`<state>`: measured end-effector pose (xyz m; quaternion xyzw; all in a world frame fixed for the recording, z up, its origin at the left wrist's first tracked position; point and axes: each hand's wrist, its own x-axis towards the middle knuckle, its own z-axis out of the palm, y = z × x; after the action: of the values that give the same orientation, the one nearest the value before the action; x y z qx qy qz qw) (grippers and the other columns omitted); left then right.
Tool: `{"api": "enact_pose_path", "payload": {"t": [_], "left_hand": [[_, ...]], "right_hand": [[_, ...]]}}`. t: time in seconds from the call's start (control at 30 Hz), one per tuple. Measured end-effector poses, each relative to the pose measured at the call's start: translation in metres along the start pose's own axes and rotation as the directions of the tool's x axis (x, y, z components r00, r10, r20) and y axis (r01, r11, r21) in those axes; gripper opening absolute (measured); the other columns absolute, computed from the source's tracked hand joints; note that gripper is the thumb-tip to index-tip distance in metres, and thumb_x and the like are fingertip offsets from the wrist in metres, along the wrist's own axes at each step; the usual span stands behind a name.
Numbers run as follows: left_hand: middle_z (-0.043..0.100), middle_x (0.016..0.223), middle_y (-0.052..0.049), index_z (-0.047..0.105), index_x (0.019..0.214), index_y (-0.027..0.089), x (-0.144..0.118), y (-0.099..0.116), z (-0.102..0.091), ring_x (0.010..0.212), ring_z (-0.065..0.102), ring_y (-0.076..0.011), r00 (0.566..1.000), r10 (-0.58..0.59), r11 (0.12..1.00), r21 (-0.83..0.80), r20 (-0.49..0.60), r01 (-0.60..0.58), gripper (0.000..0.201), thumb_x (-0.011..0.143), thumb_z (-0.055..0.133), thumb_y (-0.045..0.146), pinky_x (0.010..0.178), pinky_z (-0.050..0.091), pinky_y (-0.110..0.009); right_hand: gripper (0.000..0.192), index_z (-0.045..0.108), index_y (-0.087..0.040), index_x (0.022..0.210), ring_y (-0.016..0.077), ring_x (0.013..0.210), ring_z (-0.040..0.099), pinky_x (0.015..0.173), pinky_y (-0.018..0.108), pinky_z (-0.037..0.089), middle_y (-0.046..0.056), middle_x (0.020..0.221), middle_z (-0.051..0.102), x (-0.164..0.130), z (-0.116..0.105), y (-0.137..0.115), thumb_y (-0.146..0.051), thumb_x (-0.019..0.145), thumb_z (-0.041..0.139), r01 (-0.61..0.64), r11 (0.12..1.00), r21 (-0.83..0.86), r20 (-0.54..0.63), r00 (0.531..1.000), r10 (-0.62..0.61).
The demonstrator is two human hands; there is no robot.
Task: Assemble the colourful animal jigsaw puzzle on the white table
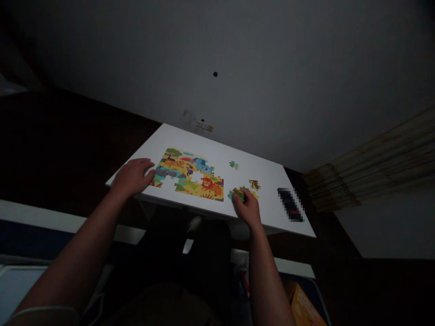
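Note:
A partly assembled jigsaw puzzle (188, 174) with cartoon animals lies on the white table (210, 145). It has gaps in its middle and along its lower left side. My left hand (133, 175) rests at the puzzle's left edge, thumb apart from the fingers, holding nothing. To the right of the puzzle, my right hand (249, 209) has its thumb and fingers closed on a green puzzle piece (239, 194). Other loose pieces lie partly hidden under and beside that hand. A yellow and green piece (254, 184) sits just beyond it, and blue pieces (234, 165) lie farther back.
A dark pixelated object (290, 204) lies near the table's right end. The wall (217, 95) with a power socket (204, 126) stands behind the table. A curtain (340, 176) hangs at the right. Below, by my right forearm, is an orange box (305, 308).

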<state>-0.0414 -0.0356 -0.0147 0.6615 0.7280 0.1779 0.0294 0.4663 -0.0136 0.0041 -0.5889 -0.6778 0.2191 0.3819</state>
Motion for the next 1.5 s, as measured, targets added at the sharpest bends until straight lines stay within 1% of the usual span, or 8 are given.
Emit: {"api": "enact_pose_path", "payload": {"t": [0.23, 0.4, 0.57, 0.77, 0.97, 1.13, 1.33, 1.5], "left_hand": [[0.077, 0.176, -0.017, 0.086, 0.154, 0.021, 0.001, 0.0, 0.0, 0.166, 0.069, -0.0438, 1.0, -0.002, 1.0, 0.001, 0.004, 0.002, 0.067, 0.113, 0.047, 0.057, 0.139, 0.054, -0.059], [0.076, 0.176, -0.02, 0.086, 0.154, 0.019, 0.001, 0.001, -0.001, 0.165, 0.068, -0.046, 1.0, -0.005, 1.0, 0.001, 0.005, 0.005, 0.069, 0.112, 0.046, 0.057, 0.138, 0.055, -0.062], [0.08, 0.17, -0.019, 0.089, 0.149, 0.02, -0.001, 0.005, -0.005, 0.16, 0.071, -0.0466, 1.0, -0.022, 1.0, -0.017, -0.007, 0.022, 0.068, 0.107, 0.05, 0.057, 0.135, 0.057, -0.062], [0.086, 0.161, -0.015, 0.092, 0.14, 0.025, -0.004, 0.011, -0.01, 0.154, 0.074, -0.0457, 0.997, -0.058, 0.997, -0.06, -0.042, 0.056, 0.059, 0.102, 0.056, 0.053, 0.132, 0.059, -0.062], [0.083, 0.166, -0.018, 0.091, 0.142, 0.021, -0.003, 0.009, -0.008, 0.157, 0.074, -0.0433, 0.999, -0.05, 0.998, -0.028, -0.019, 0.049, 0.065, 0.109, 0.047, 0.056, 0.136, 0.056, -0.057], [0.083, 0.165, -0.018, 0.09, 0.144, 0.021, -0.002, 0.005, -0.005, 0.156, 0.074, -0.0432, 0.998, -0.057, 0.998, -0.022, -0.021, 0.057, 0.065, 0.108, 0.05, 0.057, 0.135, 0.057, -0.056], [0.081, 0.167, -0.02, 0.089, 0.147, 0.017, -0.002, 0.006, -0.007, 0.158, 0.073, -0.0446, 0.999, -0.052, 0.999, 0.002, 0.0, 0.052, 0.07, 0.11, 0.045, 0.057, 0.135, 0.058, -0.058], [0.083, 0.165, -0.019, 0.09, 0.144, 0.021, -0.002, 0.007, -0.007, 0.157, 0.074, -0.0452, 0.999, -0.042, 0.999, -0.011, -0.02, 0.042, 0.065, 0.107, 0.051, 0.056, 0.135, 0.057, -0.059]], "right_hand": [[0.043, 0.086, -0.03, 0.11, 0.045, 0.115, 0.087, 0.109, 0.06, 0.069, 0.017, 0.119, 0.095, 0.0, 0.0, 0.001, -0.069, 0.097, 0.073, -0.002, 1.0, -0.019, 0.001, 1.0, 0.002], [0.044, 0.086, -0.029, 0.111, 0.0446, 0.114, 0.088, 0.107, 0.059, 0.07, 0.017, 0.119, 0.095, -0.001, -0.001, 0.0, -0.069, 0.099, 0.072, -0.009, 1.0, -0.023, 0.016, 1.0, 0.009], [0.045, 0.086, -0.03, 0.106, 0.0444, 0.11, 0.088, 0.104, 0.06, 0.071, 0.017, 0.115, 0.094, -0.002, -0.002, -0.005, -0.072, 0.097, 0.073, -0.015, 1.0, -0.016, 0.007, 1.0, 0.015], [0.046, 0.085, -0.031, 0.103, 0.0442, 0.109, 0.087, 0.104, 0.06, 0.072, 0.016, 0.114, 0.095, -0.001, -0.003, -0.007, -0.075, 0.095, 0.074, -0.025, 1.0, -0.01, -0.004, 1.0, 0.025], [0.042, 0.087, -0.031, 0.106, 0.0441, 0.108, 0.087, 0.104, 0.059, 0.071, 0.016, 0.113, 0.094, -0.002, -0.002, -0.003, -0.07, 0.097, 0.074, -0.008, 1.0, 0.004, 0.011, 1.0, 0.008], [0.043, 0.086, -0.03, 0.104, 0.0444, 0.11, 0.087, 0.105, 0.06, 0.071, 0.016, 0.114, 0.094, -0.001, -0.002, -0.005, -0.07, 0.096, 0.073, -0.01, 1.0, 0.019, 0.013, 1.0, 0.01], [0.043, 0.085, -0.031, 0.104, 0.0462, 0.114, 0.087, 0.107, 0.063, 0.071, 0.016, 0.116, 0.095, -0.001, -0.003, -0.007, -0.071, 0.095, 0.073, -0.022, 1.0, 0.018, 0.012, 1.0, 0.022], [0.042, 0.086, -0.031, 0.106, 0.0455, 0.114, 0.087, 0.109, 0.063, 0.071, 0.015, 0.116, 0.095, -0.001, -0.002, -0.006, -0.07, 0.096, 0.073, -0.023, 1.0, 0.01, 0.02, 1.0, 0.023]]}}
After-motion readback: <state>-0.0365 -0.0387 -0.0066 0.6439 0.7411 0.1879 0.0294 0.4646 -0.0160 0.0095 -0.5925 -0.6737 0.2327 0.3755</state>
